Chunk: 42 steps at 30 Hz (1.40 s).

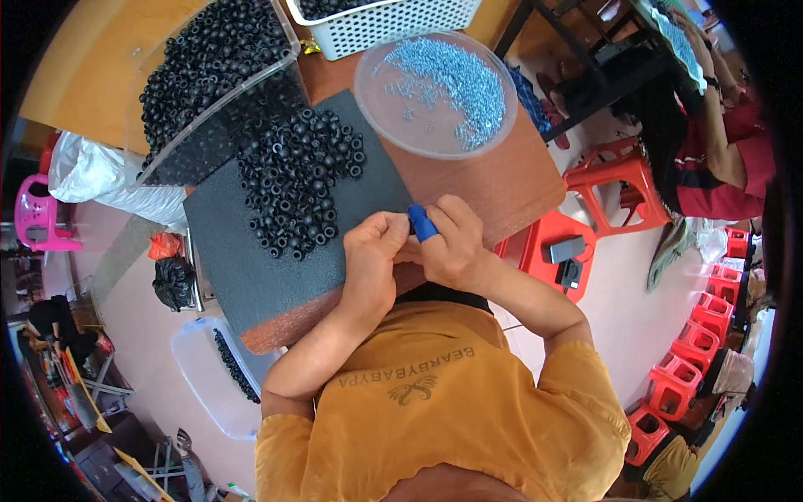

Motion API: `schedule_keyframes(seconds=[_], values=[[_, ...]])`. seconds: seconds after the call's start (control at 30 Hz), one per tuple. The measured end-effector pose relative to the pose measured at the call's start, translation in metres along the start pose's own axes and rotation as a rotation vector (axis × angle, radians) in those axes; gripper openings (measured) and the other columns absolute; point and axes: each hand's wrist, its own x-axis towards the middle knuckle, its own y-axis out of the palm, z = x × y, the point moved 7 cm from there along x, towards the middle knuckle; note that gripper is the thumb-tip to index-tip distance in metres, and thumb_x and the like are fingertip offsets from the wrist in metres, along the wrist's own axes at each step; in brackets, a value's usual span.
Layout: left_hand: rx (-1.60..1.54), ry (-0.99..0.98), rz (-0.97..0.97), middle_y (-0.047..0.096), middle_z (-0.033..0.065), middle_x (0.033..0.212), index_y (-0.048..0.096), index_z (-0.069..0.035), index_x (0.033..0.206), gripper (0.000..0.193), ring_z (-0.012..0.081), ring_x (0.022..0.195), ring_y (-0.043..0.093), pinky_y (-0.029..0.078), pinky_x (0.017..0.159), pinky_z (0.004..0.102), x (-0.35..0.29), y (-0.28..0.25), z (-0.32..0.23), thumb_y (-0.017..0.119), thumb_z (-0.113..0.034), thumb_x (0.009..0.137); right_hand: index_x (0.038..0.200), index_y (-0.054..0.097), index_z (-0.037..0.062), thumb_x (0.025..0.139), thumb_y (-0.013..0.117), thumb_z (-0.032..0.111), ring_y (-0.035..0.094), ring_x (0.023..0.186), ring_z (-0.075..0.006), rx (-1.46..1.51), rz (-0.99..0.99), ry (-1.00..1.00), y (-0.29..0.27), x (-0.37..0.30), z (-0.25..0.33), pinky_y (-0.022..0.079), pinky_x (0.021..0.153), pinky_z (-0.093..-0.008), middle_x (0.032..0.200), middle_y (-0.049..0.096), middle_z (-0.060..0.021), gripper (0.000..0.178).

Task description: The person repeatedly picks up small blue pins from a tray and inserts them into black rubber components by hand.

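In front of my body, at the near edge of the table, both hands meet with fingers pinched. My left hand (374, 258) is closed, thumb against its fingers. Close beside it, my right hand (453, 244) is curled, with a blue wrap (422, 222) around one finger. Whatever lies between the fingertips is too small or hidden to name. Beyond my left hand, a loose pile of small black ring-shaped parts (303, 180) rests on a dark grey mat (219, 251). Small shiny blue pieces (468, 79) are heaped in a shallow round clear dish (393, 125) past my right hand.
A clear bin (219, 121) full of black parts stands at the far left; a white perforated basket (376, 32) is behind. Right of the table, dark boxes lie on a red stool (548, 224). A clear tub (196, 368) sits on the floor at left. Another person (723, 159) works at right.
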Motion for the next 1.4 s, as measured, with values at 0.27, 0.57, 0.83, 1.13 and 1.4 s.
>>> schedule_keyframes(seconds=[0.27, 0.57, 0.83, 1.13, 1.4], values=[[0.166, 0.178, -0.139, 0.064, 0.0104, 0.093, 0.054, 0.004, 0.106, 0.025, 0.0127, 0.078, 0.06, 0.049, 0.07, 0.0237, -0.033, -0.023, -0.019, 0.046, -0.018, 0.095, 0.068, 0.06, 0.0072, 0.066, 0.069, 0.011, 0.047, 0.059, -0.0305, -0.017, 0.18, 0.022, 0.005, 0.064, -0.051, 0.036, 0.048, -0.0404, 0.066, 0.049, -0.0112, 0.009], [0.774, 0.659, -0.541, 0.063, 0.0093, 0.091, 0.059, 0.003, 0.103, 0.019, 0.0106, 0.078, 0.058, 0.049, 0.07, 0.023, -0.087, -0.121, -0.056, 0.059, -0.003, 0.086, 0.07, 0.059, -0.0048, 0.063, 0.059, 0.01, 0.059, 0.07, -0.0428, -0.569, 0.046, 0.432, -0.005, 0.182, -0.254, 0.047, 0.065, -0.0479, 0.071, 0.058, -0.0282, 0.016], [1.578, 0.971, -0.562, 0.06, 0.0123, 0.086, 0.063, -0.001, 0.09, 0.025, 0.0288, 0.073, 0.056, 0.047, 0.062, 0.0356, -0.079, -0.077, -0.078, 0.069, 0.001, 0.067, 0.082, 0.057, -0.001, 0.067, 0.061, 0.004, 0.058, 0.077, -0.0391, -0.229, 0.053, 0.248, 0.022, 0.138, -0.182, 0.046, 0.065, -0.0437, 0.082, 0.058, -0.0248, 0.016], [1.714, 0.953, -0.482, 0.059, 0.0137, 0.087, 0.059, 0.0, 0.087, 0.021, 0.0301, 0.074, 0.057, 0.047, 0.063, 0.0373, -0.069, -0.073, -0.072, 0.069, 0.001, 0.068, 0.075, 0.057, -0.0019, 0.072, 0.07, 0.006, 0.051, 0.059, -0.0225, -0.059, 0.264, 0.429, 0.004, 0.059, -0.157, 0.041, 0.055, -0.0324, 0.067, 0.051, -0.0116, 0.015], [1.806, 1.044, -0.511, 0.056, 0.0143, 0.082, 0.059, 0.003, 0.091, 0.026, 0.0279, 0.068, 0.055, 0.048, 0.056, 0.0343, -0.069, -0.066, -0.072, 0.065, 0.009, 0.066, 0.068, 0.055, -0.0029, 0.064, 0.069, 0.001, 0.051, 0.069, -0.0297, -0.005, 0.435, 0.261, 0.035, 0.032, -0.153, 0.041, 0.06, -0.0394, 0.071, 0.054, -0.0134, 0.015]])
